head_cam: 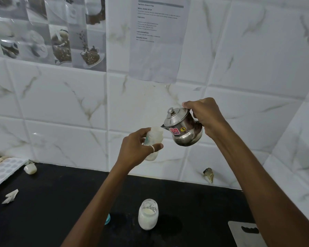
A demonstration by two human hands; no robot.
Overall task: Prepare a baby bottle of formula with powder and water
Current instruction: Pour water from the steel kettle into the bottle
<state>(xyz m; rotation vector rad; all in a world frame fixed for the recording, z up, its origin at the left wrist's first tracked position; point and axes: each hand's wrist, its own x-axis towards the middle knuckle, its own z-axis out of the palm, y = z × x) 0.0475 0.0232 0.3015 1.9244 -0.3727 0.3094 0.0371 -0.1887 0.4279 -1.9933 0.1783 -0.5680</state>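
My left hand [138,148] grips a translucent baby bottle [154,138] held up in the air, its open mouth at the top, with white powder at its bottom. My right hand [204,115] holds a small steel kettle [183,129] by its handle, lid on, tilted left so the spout is right at the bottle's mouth. No water stream is visible. Below on the black counter [61,202] stands an open glass jar of white powder [148,214]. A blue-green cap [107,218] peeks out from behind my left forearm.
A white bottle nipple part [30,168] lies at the back left beside a patterned white tray [4,171]. A crumpled white scrap [10,196] lies on the left. A steel board [246,234] sits at the front right. Tiled walls close off the back and right.
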